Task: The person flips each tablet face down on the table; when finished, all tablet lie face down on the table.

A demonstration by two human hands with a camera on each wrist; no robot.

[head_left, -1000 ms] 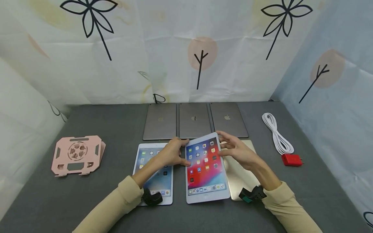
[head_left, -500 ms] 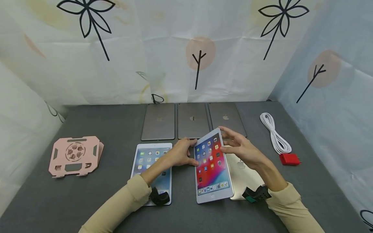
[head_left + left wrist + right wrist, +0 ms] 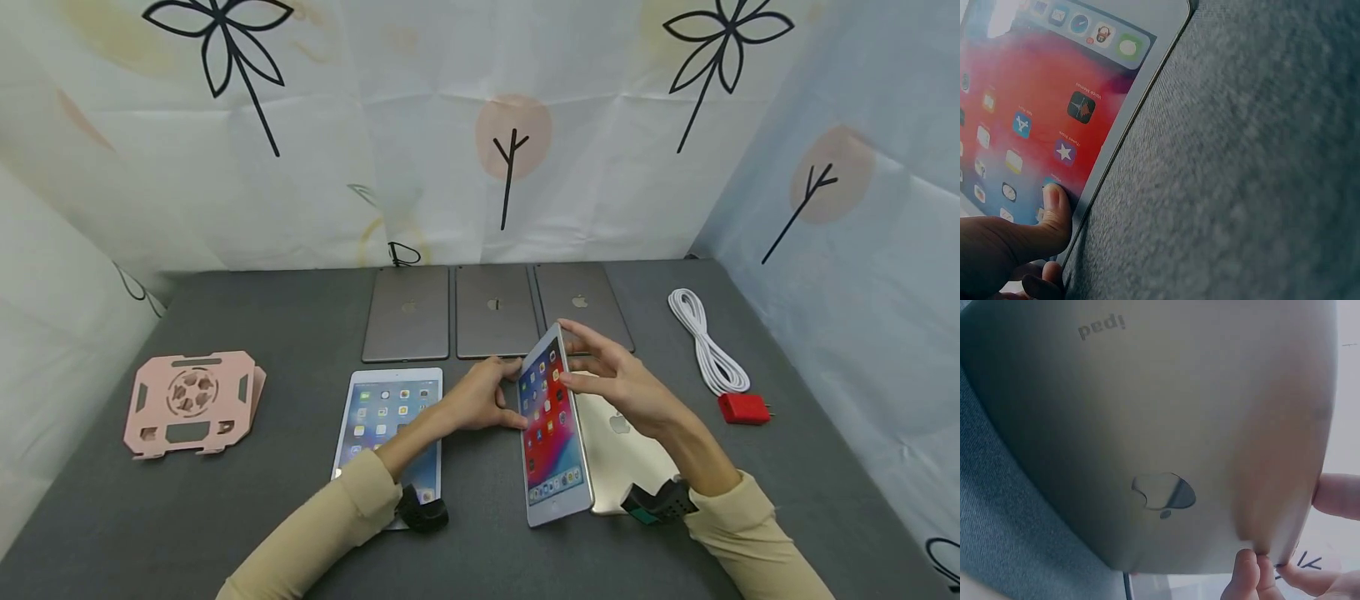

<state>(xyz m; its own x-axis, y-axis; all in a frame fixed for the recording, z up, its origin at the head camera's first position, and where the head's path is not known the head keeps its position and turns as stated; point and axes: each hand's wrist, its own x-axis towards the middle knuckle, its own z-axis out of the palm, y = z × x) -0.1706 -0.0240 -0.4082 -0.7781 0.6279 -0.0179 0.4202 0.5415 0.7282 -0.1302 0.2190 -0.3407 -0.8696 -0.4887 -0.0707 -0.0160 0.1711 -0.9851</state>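
A white-framed tablet with a lit red and blue home screen stands tilted up on its left side in the head view. My left hand pinches its left edge, thumb on the glass in the left wrist view and fingertips at the rim. At the upper right edge my right hand holds it, the thumb along the side and several fingertips by the top edge. The tablet's gold back, with an apple logo, fills the right wrist view. Face down beside it lies a gold tablet, partly hidden.
Another lit tablet lies face up under my left forearm. Three grey devices with apple logos, one of them the middle device, line the back. A pink stand is at left; a white cable and red plug at right.
Both hands have carried the tablet to the right. Its right side has risen, so the screen turns more to the left, and more of the left tablet now shows.
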